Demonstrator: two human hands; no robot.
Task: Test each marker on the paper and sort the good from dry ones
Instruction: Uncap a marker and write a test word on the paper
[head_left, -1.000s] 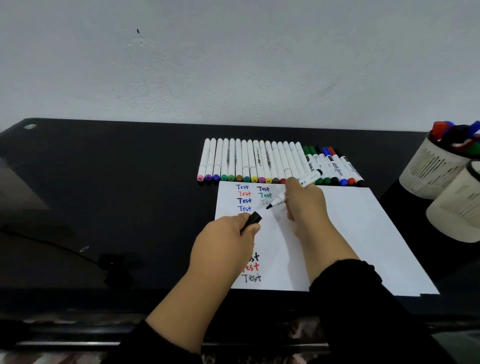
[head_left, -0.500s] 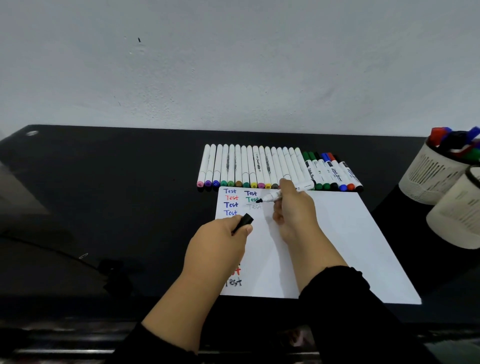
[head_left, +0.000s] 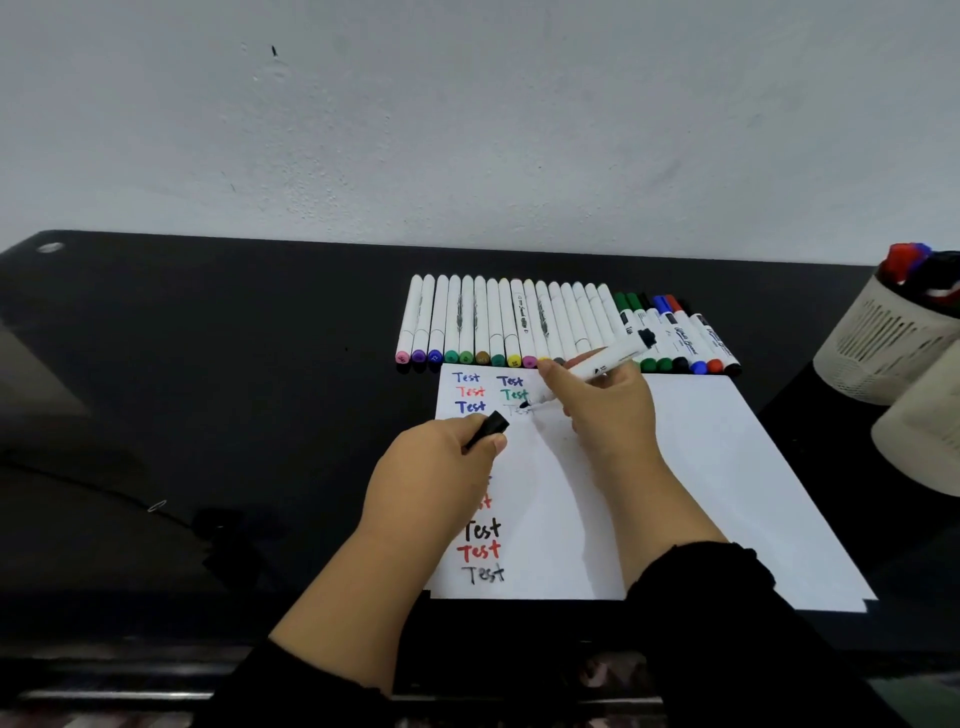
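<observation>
Head view: hands hide paper (head_left: 701, 467); right hand (head_left: 605, 410) pinches marker (head_left: 597, 366), left hand (head_left: 441, 467) grips cap (head_left: 491, 427).

the paper (head_left: 675, 467) carried the handwritten word "test" in blue, red, green and black, in columns toward ten and seven o'clock; print on the markers (head_left: 519, 322) was unreadable.

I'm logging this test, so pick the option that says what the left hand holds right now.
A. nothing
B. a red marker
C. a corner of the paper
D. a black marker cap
D: the left hand pinches a black cap above the paper, while the right hand writes a faint grey word with the uncapped marker.
</observation>
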